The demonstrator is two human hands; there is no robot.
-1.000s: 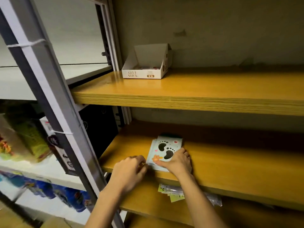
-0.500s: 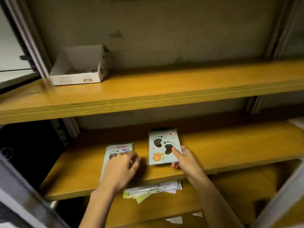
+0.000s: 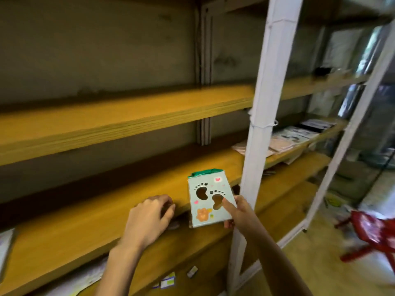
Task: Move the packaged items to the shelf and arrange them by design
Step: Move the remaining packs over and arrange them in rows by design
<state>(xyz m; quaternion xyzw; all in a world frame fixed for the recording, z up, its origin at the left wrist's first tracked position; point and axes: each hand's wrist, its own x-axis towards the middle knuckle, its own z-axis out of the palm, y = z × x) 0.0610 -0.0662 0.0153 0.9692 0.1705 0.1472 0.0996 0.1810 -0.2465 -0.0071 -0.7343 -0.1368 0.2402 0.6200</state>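
A: Found the footprint packet [image 3: 210, 201]?
B: Yes. Gripped in right hand [image 3: 237, 212], thumb on the face, just left of the white post [image 3: 256, 146]. Tilted up over the shelf [image 3: 85, 231] edge, probably to read the design before grouping.
A: Checked left hand [image 3: 149, 216]?
B: Rested further left of the post, curled at the shelf's front edge. Couldn't tell whether grasping anything. Spotted other packets [image 3: 286, 139] right of the post, likely sorted already.
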